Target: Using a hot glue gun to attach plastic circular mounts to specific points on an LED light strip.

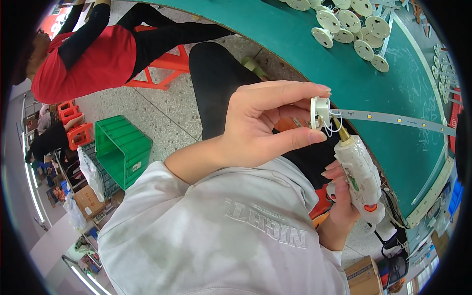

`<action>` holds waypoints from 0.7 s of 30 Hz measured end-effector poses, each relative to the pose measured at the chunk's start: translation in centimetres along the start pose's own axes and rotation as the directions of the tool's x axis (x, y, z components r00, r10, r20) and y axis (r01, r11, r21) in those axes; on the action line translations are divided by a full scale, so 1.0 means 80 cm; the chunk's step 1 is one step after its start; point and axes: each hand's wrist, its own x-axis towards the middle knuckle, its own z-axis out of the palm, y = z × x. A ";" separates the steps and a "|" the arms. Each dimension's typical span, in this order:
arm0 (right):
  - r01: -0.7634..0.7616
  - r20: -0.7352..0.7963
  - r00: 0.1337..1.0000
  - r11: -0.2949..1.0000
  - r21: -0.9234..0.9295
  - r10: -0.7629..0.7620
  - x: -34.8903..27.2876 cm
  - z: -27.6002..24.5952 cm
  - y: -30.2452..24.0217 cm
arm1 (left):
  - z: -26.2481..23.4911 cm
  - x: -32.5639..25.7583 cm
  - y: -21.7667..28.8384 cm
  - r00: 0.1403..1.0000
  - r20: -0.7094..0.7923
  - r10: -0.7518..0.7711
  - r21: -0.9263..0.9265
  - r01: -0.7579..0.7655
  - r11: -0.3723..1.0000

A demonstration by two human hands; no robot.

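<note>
Between the thumb and fingers of my left hand (265,118) is a small white round plastic cap (313,113), held by its rim. Thin white wires (334,124) loop out of its inner side. A narrow LED strip (383,117) runs from the cap toward the right, over the green table. My right hand (341,196) is wrapped round a white hot glue gun (359,172), its body smeared with residue. The gun's brass nozzle (340,127) points up at the cap, close to the wires; whether it touches them I cannot tell.
Several white round caps with strips (349,22) lie on the green table (295,44); more stand at its right edge. Left of me, a person in red (88,64) sits on a red stool (169,61). A green crate (123,147) stands near a cardboard box (88,200).
</note>
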 end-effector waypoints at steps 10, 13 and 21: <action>-0.001 0.007 1.000 0.999 -0.045 0.001 -0.005 -0.003 0.000 | 0.001 0.000 0.000 1.000 0.003 0.003 0.018 -0.003 1.000; -0.019 0.002 1.000 0.993 -0.114 0.019 -0.007 -0.004 -0.001 | 0.001 0.000 0.000 1.000 0.009 0.000 0.015 -0.001 1.000; -0.013 0.037 0.999 0.996 -0.094 0.017 -0.008 -0.007 0.000 | 0.003 -0.001 0.001 1.000 0.001 -0.012 -0.008 0.012 1.000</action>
